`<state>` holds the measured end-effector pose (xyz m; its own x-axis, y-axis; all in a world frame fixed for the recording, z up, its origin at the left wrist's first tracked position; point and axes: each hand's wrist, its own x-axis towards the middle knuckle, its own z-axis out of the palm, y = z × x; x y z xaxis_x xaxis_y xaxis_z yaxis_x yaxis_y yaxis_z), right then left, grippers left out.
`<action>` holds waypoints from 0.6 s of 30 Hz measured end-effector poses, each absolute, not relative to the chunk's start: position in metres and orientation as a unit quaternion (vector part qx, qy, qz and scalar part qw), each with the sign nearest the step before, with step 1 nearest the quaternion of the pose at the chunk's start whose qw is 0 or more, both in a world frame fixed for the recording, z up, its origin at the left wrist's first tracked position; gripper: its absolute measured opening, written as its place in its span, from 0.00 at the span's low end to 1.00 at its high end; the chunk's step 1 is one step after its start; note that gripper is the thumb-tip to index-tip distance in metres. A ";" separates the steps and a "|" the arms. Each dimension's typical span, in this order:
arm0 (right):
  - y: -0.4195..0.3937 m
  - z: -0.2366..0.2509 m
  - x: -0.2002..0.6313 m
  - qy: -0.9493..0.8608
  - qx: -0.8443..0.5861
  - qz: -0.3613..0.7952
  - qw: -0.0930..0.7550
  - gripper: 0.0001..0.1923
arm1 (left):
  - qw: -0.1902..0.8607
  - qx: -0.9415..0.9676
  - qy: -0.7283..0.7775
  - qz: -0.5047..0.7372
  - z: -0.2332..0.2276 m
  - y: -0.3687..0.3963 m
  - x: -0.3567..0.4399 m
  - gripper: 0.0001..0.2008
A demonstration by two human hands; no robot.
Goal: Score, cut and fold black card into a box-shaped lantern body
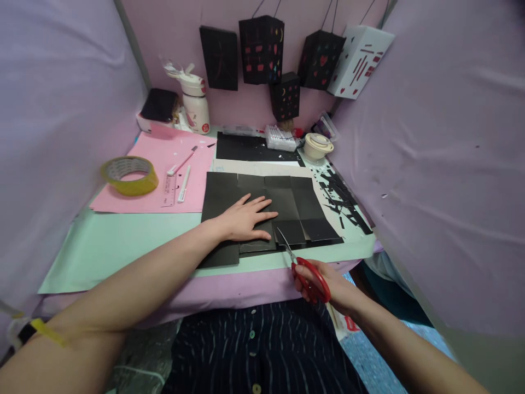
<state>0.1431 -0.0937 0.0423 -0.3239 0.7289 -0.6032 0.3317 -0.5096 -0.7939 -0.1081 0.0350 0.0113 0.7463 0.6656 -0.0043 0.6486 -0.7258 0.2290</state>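
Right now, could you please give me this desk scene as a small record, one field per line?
left hand: spread flat on black card
right hand: holds red-handled scissors, tips over the card
card: creased into panels, flaps along its near edge
left of card: tape roll, ruler, white pen-like tool on pink paper
right of card: black paper scraps
behind: white bottle, cream bowl
wall: black boxes and one white box, hanging

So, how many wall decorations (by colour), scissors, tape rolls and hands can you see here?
Black decorations: 4
White decoration: 1
Scissors: 1, in the right hand
Tape roll: 1
Hands, that one plus the left hand: 2
Total: 9
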 end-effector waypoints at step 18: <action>-0.100 0.030 0.139 -0.468 -0.574 0.648 0.175 0.26 | 0.115 0.928 0.350 0.048 0.009 0.036 -0.109 0.38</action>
<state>0.1388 -0.1003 0.0295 -0.2789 0.7654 -0.5800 0.3108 -0.4995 -0.8086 -0.1088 0.0363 0.0086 0.7506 0.6607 0.0081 0.6387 -0.7286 0.2475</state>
